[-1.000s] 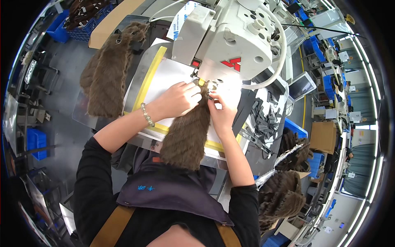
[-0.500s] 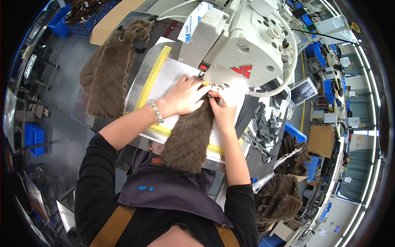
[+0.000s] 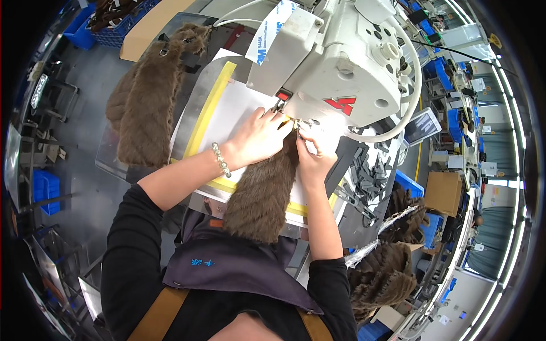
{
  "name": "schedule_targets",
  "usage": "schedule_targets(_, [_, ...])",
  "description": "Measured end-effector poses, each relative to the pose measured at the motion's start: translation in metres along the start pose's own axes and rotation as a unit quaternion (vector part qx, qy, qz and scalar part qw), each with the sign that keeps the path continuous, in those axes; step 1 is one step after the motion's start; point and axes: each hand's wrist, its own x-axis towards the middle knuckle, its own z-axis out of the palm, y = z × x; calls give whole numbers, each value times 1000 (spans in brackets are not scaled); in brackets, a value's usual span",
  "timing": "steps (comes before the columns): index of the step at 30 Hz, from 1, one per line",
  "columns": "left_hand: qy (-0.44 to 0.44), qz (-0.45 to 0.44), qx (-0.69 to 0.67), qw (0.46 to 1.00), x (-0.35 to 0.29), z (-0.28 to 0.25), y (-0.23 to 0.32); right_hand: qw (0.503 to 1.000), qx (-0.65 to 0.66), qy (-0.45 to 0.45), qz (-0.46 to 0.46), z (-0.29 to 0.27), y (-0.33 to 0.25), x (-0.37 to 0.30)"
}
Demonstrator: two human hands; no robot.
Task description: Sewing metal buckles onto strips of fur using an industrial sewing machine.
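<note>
A brown fur strip (image 3: 261, 193) runs from beneath the head of a white sewing machine (image 3: 341, 68) down over the table's front edge toward my lap. My left hand (image 3: 257, 139), with a beaded bracelet at the wrist, lies over the strip's upper left side, its curled fingers gripping the end beside the needle area. On the other side my right hand (image 3: 315, 156) pinches that same end between thumb and fingers. Fingers and machine head hide exactly what lies at the pinch, and bright lamp glare washes out the spot.
Further fur strips with small buckles (image 3: 149, 102) lie at the table's left. White sheeting edged with yellow tape (image 3: 199, 133) covers the work surface. Right of it are a pile of dark strap pieces (image 3: 364, 179) and scissors (image 3: 344, 196). More fur (image 3: 387, 275) is heaped at lower right.
My right hand has shifted slightly right and down, its fingers still pinched at the strip's end. The left hand stays almost in place. The whole view has shifted a little.
</note>
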Motion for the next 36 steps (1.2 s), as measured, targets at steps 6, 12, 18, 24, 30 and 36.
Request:
schedule_targets(6, [7, 6, -5, 1000, 1, -2, -2, 997, 34, -9, -68, 6, 6, 12])
schedule_targets(12, [21, 43, -26, 999, -1, 1, -13, 996, 67, -14, -52, 15, 12, 13])
schedule_targets(18, [36, 52, -69, 996, -5, 1, -20, 997, 47, -52, -36, 16, 3, 15])
schedule_targets(24, [7, -4, -114, 993, 0, -5, -20, 994, 12, -112, -5, 9, -10, 21])
schedule_targets(30, [15, -2, -139, 990, 5, 1, -24, 987, -15, -156, 43, 4, -17, 24])
schedule_targets(36, [-1, -3, -118, 993, 8, -1, -21, 985, -10, -162, 57, 5, -16, 23])
